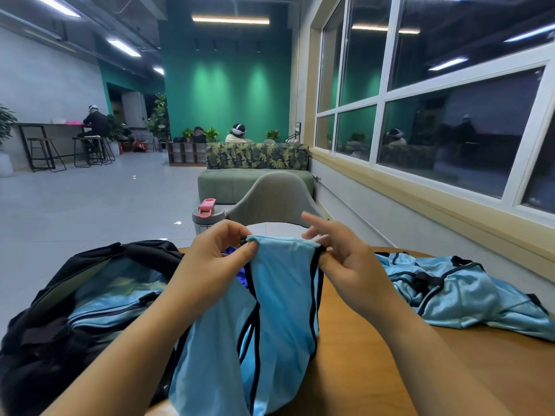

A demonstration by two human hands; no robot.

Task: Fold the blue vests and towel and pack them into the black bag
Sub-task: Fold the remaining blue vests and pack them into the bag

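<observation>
While you are lifting the blue vest (282,295) just right of the black bag (90,295), your left hand (210,265) and right hand (345,265) are pinching its top edge, so try keeping both corners level.

Pretty big open lounge, grey tile floor (90,199) and a deep green wall (228,85) lit by spotlights. Green sofa (228,184) with leaf-print cushions (258,156) in the middle, grey chair (276,199) in front of it. Big white-framed windows (435,100) on the right, dark outside. High counter with bar stools (45,153) far left, potted plants around, strip lights (230,20) on the ceiling.
</observation>
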